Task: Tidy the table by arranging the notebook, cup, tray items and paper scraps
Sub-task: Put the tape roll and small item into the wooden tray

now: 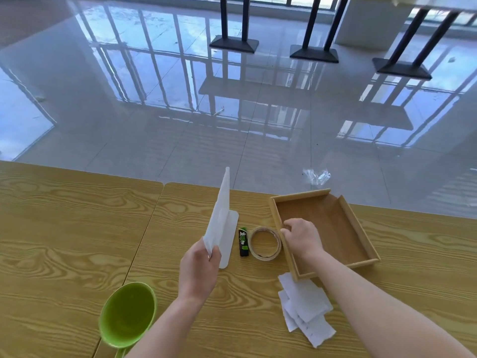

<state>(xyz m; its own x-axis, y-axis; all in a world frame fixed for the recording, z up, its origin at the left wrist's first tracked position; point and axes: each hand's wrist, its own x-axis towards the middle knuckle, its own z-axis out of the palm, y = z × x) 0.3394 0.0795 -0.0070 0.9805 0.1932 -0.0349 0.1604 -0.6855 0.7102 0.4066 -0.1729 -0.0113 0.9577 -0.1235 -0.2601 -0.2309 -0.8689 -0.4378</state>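
Two hands: left (198, 267) lifts notebook (219, 218); right (300, 237) grips tray (361, 228).

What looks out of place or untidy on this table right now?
The torn paper scraps lie in a loose, overlapping pile at the wooden tray's near corner. The tray sits askew and empty, while the tape roll lies outside it.

a glossy pale tiled floor (180, 112) fills the upper part of the view and mirrors window bars and furniture. three black pedestal table bases (234, 43) stand on it at the far side, well apart from the wood-grain table (64, 228) in the foreground, which shows a seam where two tabletops meet. a crumpled piece of clear plastic wrap (317, 176) lies on the floor just beyond the table's far edge.
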